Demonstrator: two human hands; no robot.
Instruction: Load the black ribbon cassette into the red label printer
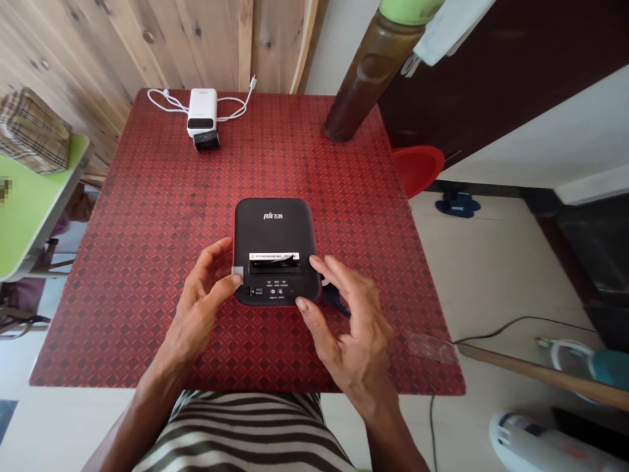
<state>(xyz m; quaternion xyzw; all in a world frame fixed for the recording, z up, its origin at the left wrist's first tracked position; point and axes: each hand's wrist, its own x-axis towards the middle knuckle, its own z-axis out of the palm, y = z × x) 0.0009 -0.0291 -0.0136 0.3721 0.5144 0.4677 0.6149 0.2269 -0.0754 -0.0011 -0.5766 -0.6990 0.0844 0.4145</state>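
Note:
A black receipt printer (275, 233) with rounded corners lies on the table in front of me. A white warning sticker (273, 256) runs just above its paper slot, where a strip of black film sticks up. At its left edge is a small grey tab (238, 271). My left hand (204, 295) grips that side, thumb on the tab, other fingers partly hidden along the edge. My right hand (351, 314) is open at the printer's right side, forefinger over the edge and thumb at the front corner. Whether the fingertips press on it I cannot tell.
A white power bank (202, 108) with a white cable stands at the back left of the red patterned table (162, 216). A tall brown bottle with a green lid (366, 72) stands back right. A red stool (420, 169) is beyond the right edge; a green table (34, 210) is left.

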